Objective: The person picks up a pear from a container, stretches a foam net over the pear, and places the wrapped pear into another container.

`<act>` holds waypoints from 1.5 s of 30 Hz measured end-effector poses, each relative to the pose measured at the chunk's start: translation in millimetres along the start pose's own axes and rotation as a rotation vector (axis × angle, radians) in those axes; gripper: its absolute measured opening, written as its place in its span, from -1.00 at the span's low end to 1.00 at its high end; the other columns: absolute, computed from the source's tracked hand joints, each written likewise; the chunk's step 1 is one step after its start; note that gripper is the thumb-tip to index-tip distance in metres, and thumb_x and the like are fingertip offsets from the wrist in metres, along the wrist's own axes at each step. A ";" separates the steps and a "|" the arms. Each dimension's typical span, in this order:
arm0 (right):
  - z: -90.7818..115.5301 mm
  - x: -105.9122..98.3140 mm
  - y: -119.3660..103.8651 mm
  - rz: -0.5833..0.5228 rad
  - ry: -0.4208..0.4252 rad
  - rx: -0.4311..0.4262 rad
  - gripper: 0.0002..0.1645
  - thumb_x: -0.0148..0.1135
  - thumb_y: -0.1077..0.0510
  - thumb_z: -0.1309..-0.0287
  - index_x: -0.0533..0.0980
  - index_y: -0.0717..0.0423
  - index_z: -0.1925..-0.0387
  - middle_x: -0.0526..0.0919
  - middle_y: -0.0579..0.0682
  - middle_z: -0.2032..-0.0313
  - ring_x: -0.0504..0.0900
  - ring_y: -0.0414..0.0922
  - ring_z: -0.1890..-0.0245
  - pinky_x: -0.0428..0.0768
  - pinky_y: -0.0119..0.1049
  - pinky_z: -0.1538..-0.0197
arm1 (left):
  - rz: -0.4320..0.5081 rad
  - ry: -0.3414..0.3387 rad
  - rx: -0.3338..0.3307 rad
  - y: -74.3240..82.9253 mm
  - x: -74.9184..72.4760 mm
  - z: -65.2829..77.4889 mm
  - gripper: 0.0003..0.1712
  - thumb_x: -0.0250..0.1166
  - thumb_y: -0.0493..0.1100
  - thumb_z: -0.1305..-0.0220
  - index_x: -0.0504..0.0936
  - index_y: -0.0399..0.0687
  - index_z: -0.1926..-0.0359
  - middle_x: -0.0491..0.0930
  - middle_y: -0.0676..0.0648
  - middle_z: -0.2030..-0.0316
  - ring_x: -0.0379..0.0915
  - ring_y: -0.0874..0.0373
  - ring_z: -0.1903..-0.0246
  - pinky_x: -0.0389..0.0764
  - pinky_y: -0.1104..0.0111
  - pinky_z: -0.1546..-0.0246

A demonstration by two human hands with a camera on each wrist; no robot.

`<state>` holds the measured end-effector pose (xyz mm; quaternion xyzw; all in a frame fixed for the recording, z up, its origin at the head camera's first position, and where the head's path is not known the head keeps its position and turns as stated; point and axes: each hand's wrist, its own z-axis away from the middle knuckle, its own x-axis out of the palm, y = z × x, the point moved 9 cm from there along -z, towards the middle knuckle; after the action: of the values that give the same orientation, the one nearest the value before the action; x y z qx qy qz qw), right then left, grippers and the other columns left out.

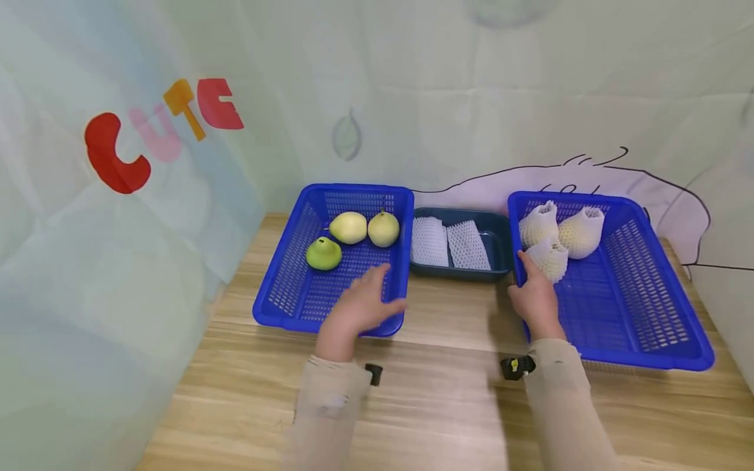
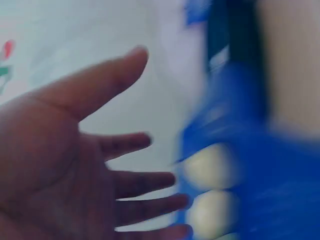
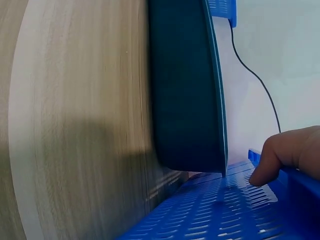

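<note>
On the tabletop, the right basket could be tipped or dragged if too hard a pull were given to its left rim, over which a bent finger of the right hand is hooked; the tray just beside it could then be knocked. The left basket could be jogged if its near rim were caught by the left hand, held above it with fingers spread and nothing grasped. Bare pears, being round, could be rolled and bruised. Whether the nearest of the netted pears is touched cannot be told.

Counted: one tabletop, two baskets, one tray, two hands, three bare pears in the left basket, three netted pears toward the right basket's far left, two flat nets in the tray.
</note>
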<state>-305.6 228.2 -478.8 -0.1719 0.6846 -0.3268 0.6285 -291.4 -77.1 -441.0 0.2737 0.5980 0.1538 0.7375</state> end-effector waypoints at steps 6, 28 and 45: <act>-0.2 1.1 2.0 -0.042 -0.002 0.025 -0.13 0.03 0.36 0.06 0.11 0.11 -0.37 0.28 0.38 -0.20 0.31 0.31 -0.13 0.28 0.15 -0.10 | 0.049 0.258 -0.057 -20.4 -100.2 -46.5 -0.22 0.14 0.11 -0.25 0.07 -0.08 -0.37 0.09 -0.21 -0.33 -0.06 -0.18 -0.30 0.08 -0.05 -0.22; -1.5 4.3 10.2 -0.167 0.022 0.069 -0.14 0.10 0.37 0.07 0.17 0.04 -0.36 0.37 0.40 -0.12 0.34 0.21 -0.13 0.31 0.05 -0.13 | 0.209 0.066 -0.155 -63.4 4.7 -162.7 0.07 0.28 -0.10 -0.15 -0.28 0.03 -0.44 -0.05 -0.29 -0.36 -0.19 -0.18 -0.34 0.01 0.02 -0.28; -3.9 3.1 13.3 -0.199 0.032 0.077 -0.14 0.12 0.36 0.09 0.19 0.03 -0.35 0.39 0.39 -0.12 0.37 0.19 -0.12 0.34 0.03 -0.11 | 0.140 0.109 -0.145 -62.1 1.4 -143.9 -0.07 0.42 -0.11 0.01 0.08 -0.18 -0.29 0.23 -0.30 -0.21 0.16 -0.15 -0.18 0.19 0.08 -0.21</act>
<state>-307.5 236.8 -489.9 -0.2095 0.6611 -0.4163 0.5880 -436.4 -94.6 -498.1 0.2519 0.6038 0.2625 0.7093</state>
